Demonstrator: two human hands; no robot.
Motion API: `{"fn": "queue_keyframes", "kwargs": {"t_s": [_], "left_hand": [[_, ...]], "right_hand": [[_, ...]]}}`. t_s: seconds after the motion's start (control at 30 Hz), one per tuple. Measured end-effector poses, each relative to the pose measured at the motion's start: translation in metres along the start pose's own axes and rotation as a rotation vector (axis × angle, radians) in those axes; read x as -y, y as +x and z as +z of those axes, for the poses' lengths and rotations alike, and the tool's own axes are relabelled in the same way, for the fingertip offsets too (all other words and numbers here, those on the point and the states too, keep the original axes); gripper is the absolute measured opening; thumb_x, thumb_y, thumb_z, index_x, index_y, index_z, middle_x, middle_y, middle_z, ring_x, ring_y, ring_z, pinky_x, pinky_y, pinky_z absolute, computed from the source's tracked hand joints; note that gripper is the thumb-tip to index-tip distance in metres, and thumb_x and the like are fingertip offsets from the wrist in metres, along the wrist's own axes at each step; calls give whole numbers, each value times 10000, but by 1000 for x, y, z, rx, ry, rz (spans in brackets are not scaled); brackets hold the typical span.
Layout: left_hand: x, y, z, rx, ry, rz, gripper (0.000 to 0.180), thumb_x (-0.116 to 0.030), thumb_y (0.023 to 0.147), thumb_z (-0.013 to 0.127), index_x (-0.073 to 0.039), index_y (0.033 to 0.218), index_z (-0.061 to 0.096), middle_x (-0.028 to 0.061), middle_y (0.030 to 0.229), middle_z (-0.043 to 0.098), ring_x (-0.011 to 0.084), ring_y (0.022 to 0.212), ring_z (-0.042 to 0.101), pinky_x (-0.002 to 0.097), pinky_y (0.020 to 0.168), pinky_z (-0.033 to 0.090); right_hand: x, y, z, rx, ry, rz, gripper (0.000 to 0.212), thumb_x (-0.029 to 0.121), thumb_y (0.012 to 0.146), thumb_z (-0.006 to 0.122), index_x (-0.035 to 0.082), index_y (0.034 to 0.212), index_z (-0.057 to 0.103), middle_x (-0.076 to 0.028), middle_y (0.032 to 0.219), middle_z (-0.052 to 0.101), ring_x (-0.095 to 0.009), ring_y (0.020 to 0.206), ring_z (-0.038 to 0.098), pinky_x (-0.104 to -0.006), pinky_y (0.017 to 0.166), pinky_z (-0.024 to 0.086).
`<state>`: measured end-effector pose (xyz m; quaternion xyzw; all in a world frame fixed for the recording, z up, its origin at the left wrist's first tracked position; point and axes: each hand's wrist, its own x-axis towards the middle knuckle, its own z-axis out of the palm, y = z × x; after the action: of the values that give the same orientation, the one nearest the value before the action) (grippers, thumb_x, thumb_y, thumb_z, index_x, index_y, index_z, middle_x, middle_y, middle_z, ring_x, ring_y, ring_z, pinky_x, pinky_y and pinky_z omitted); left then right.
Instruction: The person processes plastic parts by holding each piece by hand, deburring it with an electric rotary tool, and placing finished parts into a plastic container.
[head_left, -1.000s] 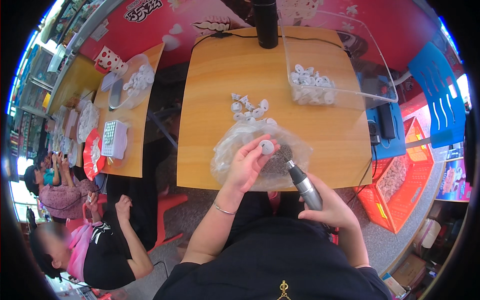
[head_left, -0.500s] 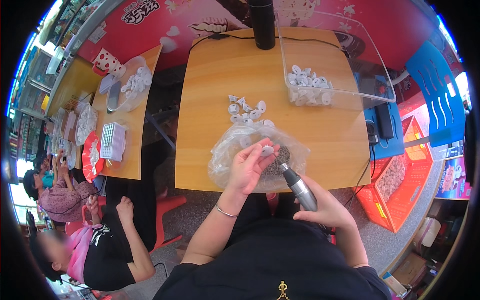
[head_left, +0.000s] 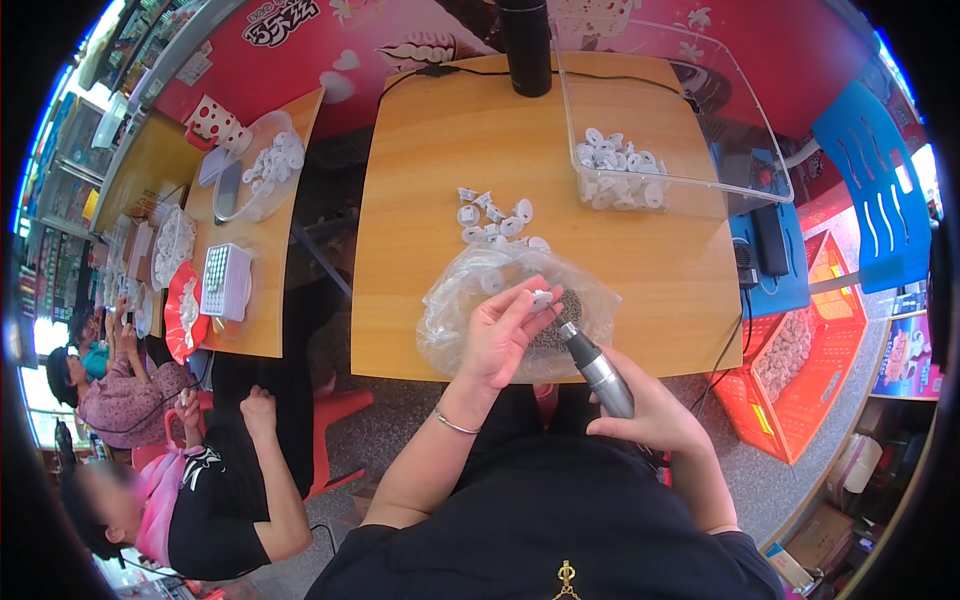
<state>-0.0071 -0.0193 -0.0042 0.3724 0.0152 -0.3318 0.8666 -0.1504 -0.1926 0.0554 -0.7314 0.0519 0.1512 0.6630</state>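
Between the thumb and fingers of my left hand (head_left: 503,335) I pinch a small white plastic part (head_left: 541,298). My right hand (head_left: 650,408) is wrapped round a grey and black electric screwdriver (head_left: 600,372), its thin bit pointing up and left, close to the white part. Whether the bit touches the part I cannot tell. Below my hands lies a clear plastic bag (head_left: 450,315) with a heap of small dark screws (head_left: 567,310). Just beyond the bag, several loose white plastic parts (head_left: 495,215) are scattered on the wooden table (head_left: 410,170).
A clear bin (head_left: 690,187) with white parts stands at the table's far right. A black cylinder (head_left: 524,50) stands at the back. Right of the table are a blue chair (head_left: 870,190) and an orange crate (head_left: 800,400). Another person (head_left: 220,500) sits at the left by a second table (head_left: 260,300).
The white part in my left hand has turned a little and risen slightly. My right hand and the screwdriver have barely moved.
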Motion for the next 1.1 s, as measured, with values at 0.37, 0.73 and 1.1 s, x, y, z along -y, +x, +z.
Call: {"fn": "queue_keyframes", "kwargs": {"t_s": [0.37,0.73,1.1], "left_hand": [[1,0,0,9,12,6,259,-83,947,523,56,1160,574,163,1123,618,312,1113,584,411,961,507],[3,1,1,-3,58,16,209,-29,929,543,53,1111,606,114,1113,602,263,1085,596,346,937,514],[4,0,1,-20,137,53,208,-44,939,526,76,1093,598,136,1091,615,285,1067,608,379,940,520]], "right_hand": [[3,2,-1,5,2,7,886,152,708,816,35,1422,305,-84,1018,550,-118,797,553,-266,737,475],[4,2,0,13,32,20,861,122,715,799,33,1417,310,-83,1037,545,-124,827,558,-273,746,482],[3,2,-1,23,12,13,840,127,730,786,28,1417,314,-95,1142,517,-158,893,572,-293,783,490]]}}
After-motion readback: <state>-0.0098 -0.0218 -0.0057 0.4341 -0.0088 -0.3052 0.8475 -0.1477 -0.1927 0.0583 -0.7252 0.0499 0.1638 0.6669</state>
